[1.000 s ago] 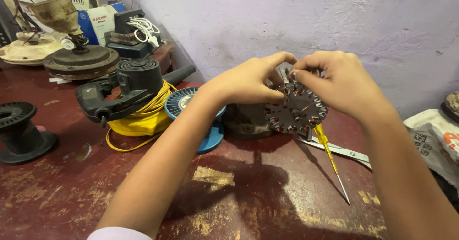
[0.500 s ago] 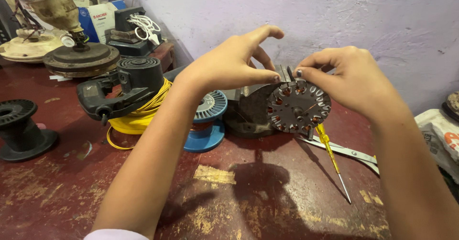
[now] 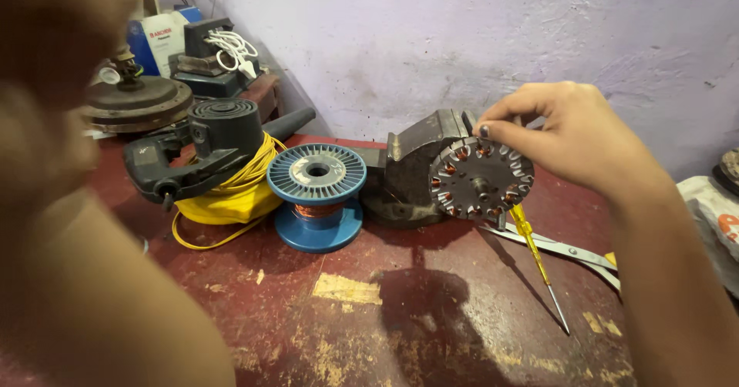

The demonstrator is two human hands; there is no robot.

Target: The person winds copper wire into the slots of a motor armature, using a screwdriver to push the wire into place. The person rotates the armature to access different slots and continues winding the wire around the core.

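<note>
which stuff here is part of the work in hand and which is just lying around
In hand: stator, held by right hand; vise behind it; screwdriver; wire spool.
Lying about: blower, yellow cord, scissors, old motor parts.

Dim warm light, left hand [image 3: 46, 71] blurred close-up, soft shadows on bench [image 3: 431, 333]

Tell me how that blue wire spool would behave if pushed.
The blue spool stands on a wide flat flange on the table, so it would probably slide rather than tip. Knocked onto its side, its round flanges would likely roll. Little copper wire shows on it, so it is probably fairly light.
</note>
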